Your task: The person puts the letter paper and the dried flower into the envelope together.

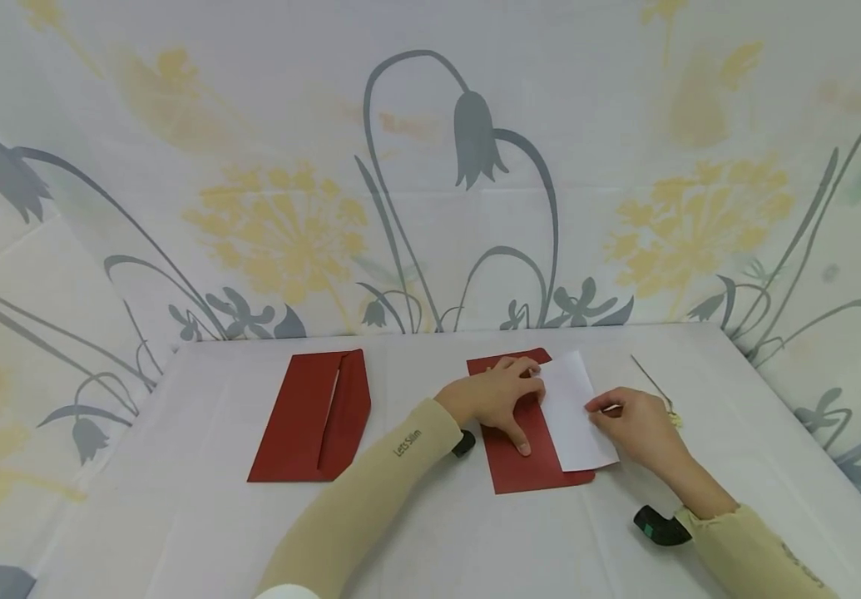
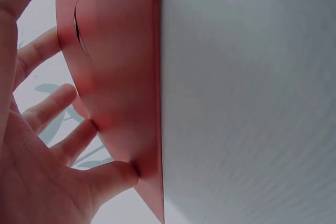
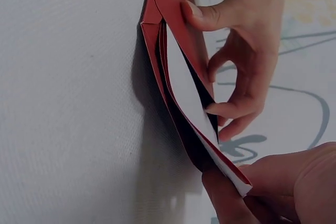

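A red envelope (image 1: pixel 501 470) lies in front of me, with a white card (image 1: pixel 568 408) at its right side. In the right wrist view the envelope's mouth gapes, and the white card (image 3: pixel 184 82), edged in red, lies partly inside. My left hand (image 1: pixel 501 395) has its fingers spread over the envelope; in the left wrist view the fingertips (image 2: pixel 126 174) of this hand touch the envelope's surface (image 2: pixel 121 77). With thumb and fingers, my right hand (image 1: pixel 640 428) pinches the outer edge of the card.
Another red envelope (image 1: pixel 291 416) lies to the left, its flap side up. Beyond my right hand is a thin dark stick (image 1: pixel 649 376) with a yellowish end. A flower-patterned cloth (image 1: pixel 430 208) hangs behind the white table (image 1: pixel 430 541).
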### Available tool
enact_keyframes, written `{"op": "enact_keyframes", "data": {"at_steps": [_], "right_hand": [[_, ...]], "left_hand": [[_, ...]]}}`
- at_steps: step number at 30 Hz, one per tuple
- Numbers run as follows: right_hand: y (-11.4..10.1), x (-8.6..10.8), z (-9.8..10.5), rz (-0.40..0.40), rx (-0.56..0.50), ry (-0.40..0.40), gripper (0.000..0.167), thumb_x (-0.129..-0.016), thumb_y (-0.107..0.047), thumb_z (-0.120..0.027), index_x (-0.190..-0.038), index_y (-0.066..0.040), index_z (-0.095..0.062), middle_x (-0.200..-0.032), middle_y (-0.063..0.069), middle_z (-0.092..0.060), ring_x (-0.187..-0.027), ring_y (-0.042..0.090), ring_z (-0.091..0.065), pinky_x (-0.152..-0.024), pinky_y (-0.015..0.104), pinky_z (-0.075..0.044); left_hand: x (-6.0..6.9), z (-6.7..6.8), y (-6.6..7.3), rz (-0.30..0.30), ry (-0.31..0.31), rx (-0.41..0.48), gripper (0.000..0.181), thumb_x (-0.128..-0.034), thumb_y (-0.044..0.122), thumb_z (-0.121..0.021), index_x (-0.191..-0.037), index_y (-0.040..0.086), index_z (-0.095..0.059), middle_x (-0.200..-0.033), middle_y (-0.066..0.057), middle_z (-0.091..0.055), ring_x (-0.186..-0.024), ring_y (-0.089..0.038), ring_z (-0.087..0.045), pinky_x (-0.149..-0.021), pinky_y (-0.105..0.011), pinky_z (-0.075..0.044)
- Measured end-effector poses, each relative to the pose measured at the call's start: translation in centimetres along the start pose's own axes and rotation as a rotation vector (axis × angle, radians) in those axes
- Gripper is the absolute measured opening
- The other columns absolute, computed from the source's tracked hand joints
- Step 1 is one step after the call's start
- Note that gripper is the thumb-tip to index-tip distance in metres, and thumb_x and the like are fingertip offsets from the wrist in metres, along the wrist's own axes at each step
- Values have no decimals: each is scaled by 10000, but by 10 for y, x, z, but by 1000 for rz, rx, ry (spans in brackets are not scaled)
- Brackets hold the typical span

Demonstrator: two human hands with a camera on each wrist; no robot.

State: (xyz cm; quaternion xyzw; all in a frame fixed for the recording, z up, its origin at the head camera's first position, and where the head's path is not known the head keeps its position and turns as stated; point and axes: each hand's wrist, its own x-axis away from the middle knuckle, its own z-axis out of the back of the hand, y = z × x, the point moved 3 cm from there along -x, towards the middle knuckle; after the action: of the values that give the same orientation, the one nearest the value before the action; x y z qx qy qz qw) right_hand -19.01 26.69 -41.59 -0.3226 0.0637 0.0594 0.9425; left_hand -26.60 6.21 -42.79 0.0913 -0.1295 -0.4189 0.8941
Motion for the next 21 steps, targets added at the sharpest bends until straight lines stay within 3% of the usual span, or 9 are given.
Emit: {"op": "enact_keyframes", "data": {"at_steps": [13, 21], "right_hand": [[-9, -4, -10, 40, 31, -53, 74, -845, -20, -742, -911, -53, -751, -878, 73, -717, -799, 240, -670, -677, 361, -522], [-8, -8, -20, 29, 1, -80, 74, -858, -39, -742, -932, -40, -749, -907, 85, -725, -815, 241, -683, -700, 375, -527]], "left_hand": [[0, -2, 1, -18, 19, -19, 641, -686, 618, -836, -1157, 294, -546, -1568, 46, -250, -1422, -207, -218, -1061, -326, -390], [2, 1, 3, -17, 29, 6, 613, -670, 592, -862, -1115, 302, -557, -1620, 53, -161, -1439, -211, -203, -1003, -276, -427]]}}
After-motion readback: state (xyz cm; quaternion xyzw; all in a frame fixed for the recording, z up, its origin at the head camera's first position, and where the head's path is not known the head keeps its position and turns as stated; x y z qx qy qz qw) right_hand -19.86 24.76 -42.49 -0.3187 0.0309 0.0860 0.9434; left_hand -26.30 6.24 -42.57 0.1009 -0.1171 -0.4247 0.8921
